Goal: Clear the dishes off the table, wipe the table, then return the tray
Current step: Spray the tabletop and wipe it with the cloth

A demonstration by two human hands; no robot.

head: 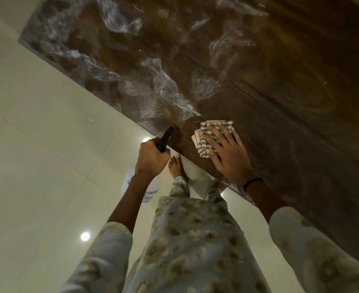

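Wiping under way along the near edge of the worktop.

Head view: right hand (225, 153) lies flat, fingers spread, pressing a folded checked cloth (211, 134) onto the dark worktop (259, 70) just inside its near edge. Left hand (152, 158) is clenched round the black trigger of a spray bottle (140, 188), whose white body hangs below the edge over the tiled floor (37, 134). Streaky wet smears cover the worktop's far and left parts. No dishes or tray show. Likely risks: the cloth sliding off the edge on an outward stroke, the trigger knocking the edge, or spray dripping onto the floor near the bare foot (175, 166) and making it slippery.
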